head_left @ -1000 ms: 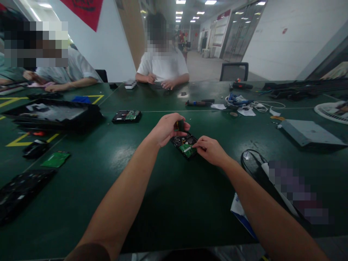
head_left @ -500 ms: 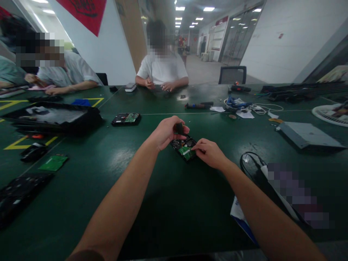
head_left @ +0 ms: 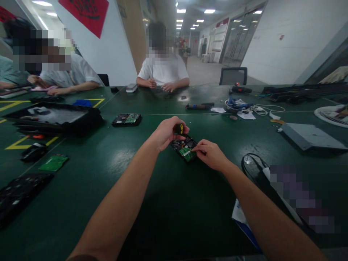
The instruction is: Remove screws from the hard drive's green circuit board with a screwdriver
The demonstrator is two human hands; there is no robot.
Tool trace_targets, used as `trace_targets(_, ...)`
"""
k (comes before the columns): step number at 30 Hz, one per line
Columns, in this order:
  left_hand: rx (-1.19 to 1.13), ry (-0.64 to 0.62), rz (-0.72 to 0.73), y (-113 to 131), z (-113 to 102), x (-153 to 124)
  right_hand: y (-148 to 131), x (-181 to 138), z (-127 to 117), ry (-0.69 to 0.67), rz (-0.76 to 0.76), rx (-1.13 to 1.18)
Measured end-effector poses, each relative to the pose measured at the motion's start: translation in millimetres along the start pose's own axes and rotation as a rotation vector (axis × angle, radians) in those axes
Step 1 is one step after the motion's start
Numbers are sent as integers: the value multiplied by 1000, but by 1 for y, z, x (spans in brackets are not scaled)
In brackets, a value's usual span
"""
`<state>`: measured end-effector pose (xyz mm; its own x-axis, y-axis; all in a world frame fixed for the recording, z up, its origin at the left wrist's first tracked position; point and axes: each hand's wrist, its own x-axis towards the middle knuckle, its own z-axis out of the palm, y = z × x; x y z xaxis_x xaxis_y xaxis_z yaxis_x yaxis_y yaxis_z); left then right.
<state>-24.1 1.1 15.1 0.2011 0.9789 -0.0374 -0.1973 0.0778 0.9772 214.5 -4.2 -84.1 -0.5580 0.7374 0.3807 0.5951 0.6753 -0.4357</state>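
Left hand fingers closed around a black-and-yellow screwdriver handle, tip down on a black hard drive with a green circuit board, lying mid-table on the dark green table. Right hand pinches the drive's right edge, fingertips touching it. Second similar drive sits well apart, far left.

One head-worn camera, forward and down across the green table, close to its near edge.
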Motion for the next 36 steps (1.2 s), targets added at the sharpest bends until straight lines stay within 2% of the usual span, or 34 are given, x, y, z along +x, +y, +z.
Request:
trace_targets(4, 172, 16, 88, 1, 0, -2, -1, 0, 0, -4, 1, 3)
trace_targets(8, 53, -50, 20, 1, 4, -5, -1, 1, 0, 4, -4, 8)
trace_targets(11, -73, -37, -25, -2, 4, -2, -1, 1, 0, 6, -8, 7)
trace_targets(18, 191, -5, 101, 0, 3, -3, -4, 1, -1, 17, -4, 19)
trace_targets(25, -61, 3, -5, -1, 4, -1, -4, 1, 0, 23, -5, 15)
trace_targets(32, 132, 46, 104, -1, 0, 0, -2, 1, 0, 14, -3, 3)
trace_targets(36, 106, 7, 58, 1, 0, -3, -3, 1, -1, 10, 1, 10)
